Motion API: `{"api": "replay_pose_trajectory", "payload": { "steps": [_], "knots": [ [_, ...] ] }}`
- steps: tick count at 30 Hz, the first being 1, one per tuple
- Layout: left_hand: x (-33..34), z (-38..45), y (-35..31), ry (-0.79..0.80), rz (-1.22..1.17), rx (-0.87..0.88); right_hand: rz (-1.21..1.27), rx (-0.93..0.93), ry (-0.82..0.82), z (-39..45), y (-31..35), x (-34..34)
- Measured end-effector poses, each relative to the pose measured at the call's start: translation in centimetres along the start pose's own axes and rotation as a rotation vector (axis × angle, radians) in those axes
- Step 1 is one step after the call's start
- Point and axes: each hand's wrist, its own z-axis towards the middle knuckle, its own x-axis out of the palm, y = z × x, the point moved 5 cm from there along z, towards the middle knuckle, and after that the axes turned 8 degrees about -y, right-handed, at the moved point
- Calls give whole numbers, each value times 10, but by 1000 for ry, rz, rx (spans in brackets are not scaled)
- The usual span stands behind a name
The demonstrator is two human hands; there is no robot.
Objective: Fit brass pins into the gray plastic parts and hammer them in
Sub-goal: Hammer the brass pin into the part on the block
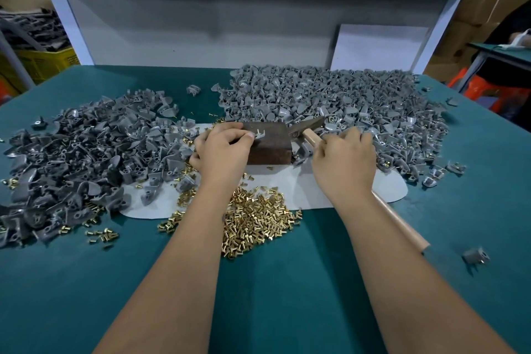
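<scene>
My left hand (222, 149) pinches a gray plastic part (260, 134) with a pin standing in it, held on the left top edge of a rusty brown metal block (270, 146). My right hand (344, 158) grips the wooden handle of a hammer (309, 126), whose head hovers just right of the block. A heap of brass pins (255, 218) lies in front of the block, between my forearms. Gray plastic parts form a large pile (330, 103) behind and to the right, and a second pile (77, 158) on the left.
The work lies on a green table mat (287, 296) with a white sheet (301, 190) under the block. A stray gray part (475, 256) sits near the right front. A white shelf frame (218, 23) walls the back. A yellow crate (43, 63) stands far left.
</scene>
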Motion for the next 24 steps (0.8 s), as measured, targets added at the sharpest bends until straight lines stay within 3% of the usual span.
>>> {"api": "replay_pose_trajectory", "payload": {
  "steps": [4, 7, 14, 17, 19, 21, 24],
  "knots": [
    [-1, -1, -1, 2, -7, -7, 328, -67, -89, -1, 23, -6],
    [-1, -1, -2, 1, 0, -3, 579, -116, 91, -6, 55, 1],
    [0, 1, 1, -25, 15, -5, 531, -259, 484, 39, 83, 4],
    [1, 3, 3, -53, -3, -17, 713, 45, 329, 73, 65, 2],
    [2, 4, 3, -59, -22, -23, 650, 250, 169, 81, 47, 5],
    [3, 5, 3, -64, -29, -19, 503, 270, 133, 68, 44, 14],
    [5, 7, 4, -51, -68, -18, 505, 142, 48, 31, 59, 15]
  ]
}}
